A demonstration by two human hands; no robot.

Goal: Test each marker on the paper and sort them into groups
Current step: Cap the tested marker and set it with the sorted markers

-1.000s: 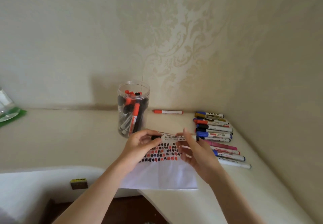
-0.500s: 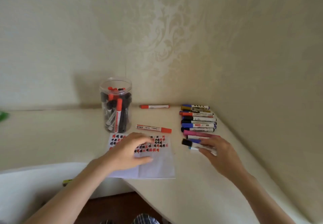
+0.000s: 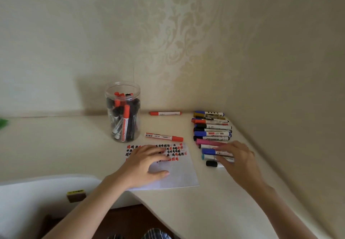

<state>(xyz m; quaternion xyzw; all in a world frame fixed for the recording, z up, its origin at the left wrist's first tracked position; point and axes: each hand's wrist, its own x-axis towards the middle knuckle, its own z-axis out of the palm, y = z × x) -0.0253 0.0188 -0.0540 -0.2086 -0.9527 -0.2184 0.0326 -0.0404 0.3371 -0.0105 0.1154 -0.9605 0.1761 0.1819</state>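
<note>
While the left hand point(image 3: 143, 166) lies flat on the paper point(image 3: 175, 175), fingers straight and spread over the rows of red and black test marks, the right hand point(image 3: 239, 161) is over the near end of the sorted row of markers point(image 3: 211, 127) at the right of the worktop point(image 3: 214, 207). Its fingers point(image 3: 221, 159) are loosely bent and rest on the barrels of the nearest ones; the black-capped marker point(image 3: 211, 163) lies at the front edge of the row, its barrel running under the hand. Whether the fingers actually pinch it or only touch it I cannot tell.

The step in hand looks like sorting: a tested marker being set down with its group, just in front of the blue-capped marker point(image 3: 209, 151) and a teal-capped one point(image 3: 206, 157). A red marker point(image 3: 164, 137) lies capped just beyond the paper's far edge, and another red one point(image 3: 165, 113) sits by the wall, well apart from the row. The clear jar point(image 3: 123, 112) to the left of the paper holds many more red and black markers standing upright, so a good part of the task seems left.

The next move probably calls for freeing the right hand from the row without rolling its neighbours out of line, then taking a fresh marker, from the jar or the red one near the paper, uncapping it, and making a mark on the bare lower part of the sheet while the left hand keeps the paper from sliding.
</note>
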